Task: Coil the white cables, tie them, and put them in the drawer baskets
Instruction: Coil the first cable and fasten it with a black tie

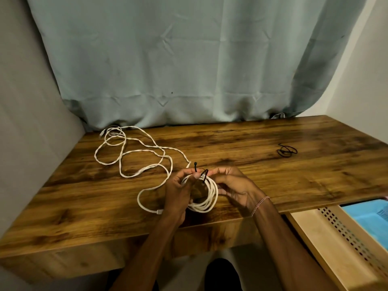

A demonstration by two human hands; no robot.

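Note:
A coiled white cable (210, 196) stands on edge over the front of the wooden table (231, 148), held between both hands. A thin black tie (203, 174) loops over the top of the coil. My left hand (178, 190) grips the coil's left side and pinches one end of the tie. My right hand (235, 185) pinches the tie's other end at the coil's top. A second white cable (134, 152) lies loose in wide loops on the table's left half, its plug end near my left wrist.
More black ties (286, 151) lie on the table at the right. An open drawer (310, 236) at the lower right holds a beige perforated basket (344, 234) and a blue basket (365, 217). A grey-green curtain (168, 59) hangs behind the table.

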